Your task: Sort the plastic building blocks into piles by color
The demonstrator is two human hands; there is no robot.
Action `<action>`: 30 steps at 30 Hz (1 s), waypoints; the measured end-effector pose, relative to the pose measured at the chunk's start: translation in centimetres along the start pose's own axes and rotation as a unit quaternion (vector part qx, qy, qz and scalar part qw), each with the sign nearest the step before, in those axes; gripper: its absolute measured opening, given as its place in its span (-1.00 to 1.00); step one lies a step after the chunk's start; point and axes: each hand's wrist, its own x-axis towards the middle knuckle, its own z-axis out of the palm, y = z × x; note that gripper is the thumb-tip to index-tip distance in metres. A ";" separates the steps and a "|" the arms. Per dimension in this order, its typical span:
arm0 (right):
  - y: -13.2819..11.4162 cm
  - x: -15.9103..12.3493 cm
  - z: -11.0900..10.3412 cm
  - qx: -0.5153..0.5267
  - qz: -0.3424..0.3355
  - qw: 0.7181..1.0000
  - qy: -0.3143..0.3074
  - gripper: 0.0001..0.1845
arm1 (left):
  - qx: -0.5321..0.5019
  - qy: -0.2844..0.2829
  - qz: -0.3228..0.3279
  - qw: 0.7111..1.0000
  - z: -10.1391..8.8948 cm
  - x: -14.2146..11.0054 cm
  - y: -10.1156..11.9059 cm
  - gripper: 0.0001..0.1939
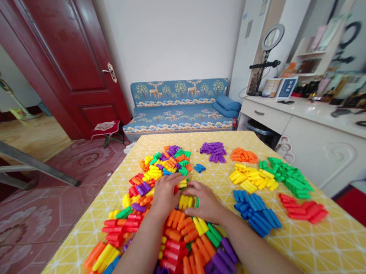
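Observation:
A large mixed pile of colourful plastic tubes (177,240), shaped like pen caps and many joined in twos or threes, covers the middle and left of the table. My left hand (166,195) reaches over the pile with its fingers bent together; what is under the fingertips is hidden. Facing it, my right hand (206,202) curves its thumb and fingers around some yellow tubes (185,202). On the right lie single-colour heaps: purple tubes (213,151), orange tubes (244,155), yellow heap (251,177), green tubes (288,176), blue tubes (256,212) and red tubes (303,208).
A yellow patterned cloth (203,180) covers the table. Beyond it stands a blue sofa (180,111) against the wall. To the right is a white dressing table (305,119) with a ring light (272,37). A stool (105,128) sits by the red door (69,48).

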 end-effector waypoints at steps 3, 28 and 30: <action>-0.1 0.0 0.0 -0.004 0.007 1.000 0.001 -0.50 | 0.002 -0.021 0.001 1.000 -0.1 0.1 0.2 -0.53; 1.5 0.4 1.6 0.184 0.052 0.975 0.115 -0.55 | -0.038 0.072 -0.038 0.996 -0.4 0.4 0.5 -0.70; 1.3 0.5 1.3 0.193 0.058 0.970 0.135 -0.56 | -0.052 0.072 -0.045 0.995 -0.3 0.4 0.5 -0.68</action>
